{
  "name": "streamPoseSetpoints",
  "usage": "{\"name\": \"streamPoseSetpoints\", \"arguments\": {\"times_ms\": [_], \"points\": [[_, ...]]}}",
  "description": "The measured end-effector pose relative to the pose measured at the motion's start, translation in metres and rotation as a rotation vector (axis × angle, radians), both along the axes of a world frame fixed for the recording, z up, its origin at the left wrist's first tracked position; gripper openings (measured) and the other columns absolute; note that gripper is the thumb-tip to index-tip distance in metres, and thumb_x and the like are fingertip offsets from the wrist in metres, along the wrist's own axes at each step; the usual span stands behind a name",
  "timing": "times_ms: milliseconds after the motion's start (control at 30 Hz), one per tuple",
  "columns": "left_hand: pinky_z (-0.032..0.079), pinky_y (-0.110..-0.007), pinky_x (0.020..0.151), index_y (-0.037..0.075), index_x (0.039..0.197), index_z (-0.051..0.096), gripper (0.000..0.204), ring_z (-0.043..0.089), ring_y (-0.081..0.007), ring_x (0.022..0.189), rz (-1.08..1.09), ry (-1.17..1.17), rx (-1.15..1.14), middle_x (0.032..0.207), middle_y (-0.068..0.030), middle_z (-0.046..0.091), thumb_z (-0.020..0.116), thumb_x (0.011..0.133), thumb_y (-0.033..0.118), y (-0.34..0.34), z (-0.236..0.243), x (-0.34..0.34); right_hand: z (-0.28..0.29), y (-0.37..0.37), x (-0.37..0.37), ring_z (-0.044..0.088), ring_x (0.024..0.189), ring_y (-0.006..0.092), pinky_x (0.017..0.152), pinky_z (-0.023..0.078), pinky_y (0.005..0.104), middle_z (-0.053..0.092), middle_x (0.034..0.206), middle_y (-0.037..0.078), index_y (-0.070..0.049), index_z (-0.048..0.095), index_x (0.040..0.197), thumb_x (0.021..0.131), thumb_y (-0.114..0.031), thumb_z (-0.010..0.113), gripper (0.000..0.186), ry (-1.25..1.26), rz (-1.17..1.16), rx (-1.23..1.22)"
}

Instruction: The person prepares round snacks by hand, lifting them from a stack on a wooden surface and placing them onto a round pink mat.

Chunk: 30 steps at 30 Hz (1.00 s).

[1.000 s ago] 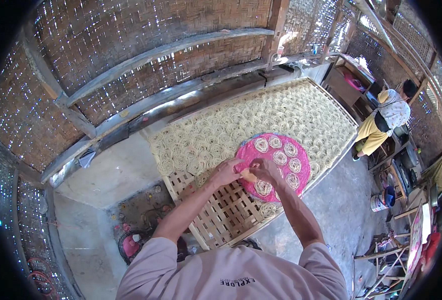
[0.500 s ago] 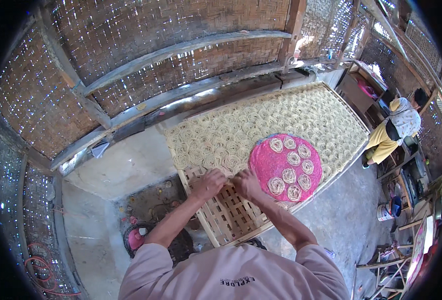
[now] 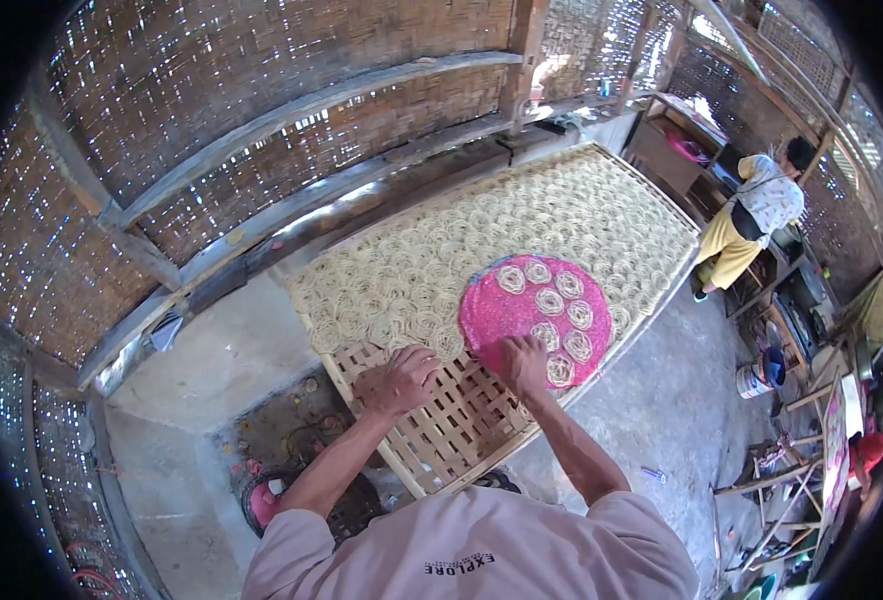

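Note:
My left hand (image 3: 410,375), fingers curled together, is at the lower edge of many pale noodle coils (image 3: 482,210) on a long woven bamboo rack (image 3: 452,430). My right hand (image 3: 524,365) rests at the lower left part of a round pink mat (image 3: 502,300), fingers curled. The mat lies over the coils and bears several separate noodle coils (image 3: 580,315) on its right and upper parts. What either hand holds, if anything, is hidden.
A person (image 3: 752,225) in yellow trousers stands beyond the rack's right end by shelves (image 3: 662,140). A bucket (image 3: 757,378) and wooden stands (image 3: 772,485) are on the right. A pink container (image 3: 262,500) sits low on the left. Woven walls (image 3: 282,80) surround the area.
My hands were together at the mat with a pale orange piece, then over the bare slats. They have now separated, my right hand moving back onto the mat.

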<state>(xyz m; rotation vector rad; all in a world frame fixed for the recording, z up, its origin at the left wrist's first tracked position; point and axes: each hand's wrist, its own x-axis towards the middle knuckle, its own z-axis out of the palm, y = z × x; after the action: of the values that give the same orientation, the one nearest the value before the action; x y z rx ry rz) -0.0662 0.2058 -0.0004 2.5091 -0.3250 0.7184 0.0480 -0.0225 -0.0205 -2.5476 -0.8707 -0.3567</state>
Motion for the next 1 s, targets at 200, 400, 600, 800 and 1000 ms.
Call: {"name": "streamPoseSetpoints", "arguments": {"times_ms": [200, 400, 600, 800, 1000], "points": [[0.045, -0.041, 0.085, 0.005, 0.095, 0.066, 0.020, 0.057, -0.0276, 0.099, -0.115, -0.003, -0.074, 0.099, -0.0087, 0.063, 0.066, 0.075, 0.007, -0.049, -0.001, 0.038, -0.002, -0.025, 0.018, 0.053, 0.109, 0.0303, 0.098, 0.034, 0.0478, 0.064, 0.106, 0.012, -0.009, 0.061, 0.111, 0.075, -0.017, 0.055, 0.038, -0.038, -0.070, -0.328], [0.045, -0.042, 0.087, 0.002, 0.097, 0.065, 0.025, 0.057, -0.0289, 0.099, -0.157, 0.045, -0.086, 0.099, -0.0115, 0.063, 0.068, 0.073, 0.008, -0.069, -0.001, 0.045, -0.016, -0.023, 0.034, 0.054, 0.103, 0.0290, 0.092, 0.037, 0.0464, 0.061, 0.100, 0.012, -0.010, 0.063, 0.093, 0.070, -0.026, 0.062, 0.028, 0.012, -0.108, -0.344], [0.046, -0.042, 0.088, 0.000, 0.114, 0.058, 0.045, 0.055, -0.0316, 0.105, -0.128, 0.185, -0.167, 0.111, -0.0169, 0.059, 0.071, 0.073, 0.011, -0.071, -0.005, 0.047, 0.017, -0.033, 0.018, 0.060, 0.084, 0.0278, 0.080, 0.039, 0.0435, 0.063, 0.085, 0.012, -0.013, 0.065, 0.081, 0.071, -0.033, 0.063, 0.023, 0.105, 0.014, -0.216], [0.052, -0.033, 0.069, -0.001, 0.104, 0.062, 0.033, 0.063, -0.0233, 0.090, -0.265, 0.475, -0.640, 0.093, -0.0117, 0.065, 0.074, 0.076, 0.012, -0.059, -0.027, 0.037, 0.070, -0.003, -0.013, 0.066, 0.081, 0.0291, 0.070, 0.052, 0.0414, 0.067, 0.087, 0.014, -0.008, 0.065, 0.098, 0.078, -0.036, 0.063, 0.035, 0.595, 0.196, 0.066], [0.049, -0.026, 0.069, -0.001, 0.097, 0.065, 0.023, 0.059, -0.0082, 0.079, -0.127, 0.602, -1.072, 0.086, -0.0030, 0.065, 0.072, 0.079, 0.010, -0.040, -0.011, 0.005, 0.018, 0.006, -0.007, 0.061, 0.081, 0.0127, 0.064, 0.049, 0.0275, 0.065, 0.089, 0.005, 0.001, 0.062, 0.105, 0.080, -0.013, 0.068, 0.029, 0.978, 0.301, 0.397]]}}
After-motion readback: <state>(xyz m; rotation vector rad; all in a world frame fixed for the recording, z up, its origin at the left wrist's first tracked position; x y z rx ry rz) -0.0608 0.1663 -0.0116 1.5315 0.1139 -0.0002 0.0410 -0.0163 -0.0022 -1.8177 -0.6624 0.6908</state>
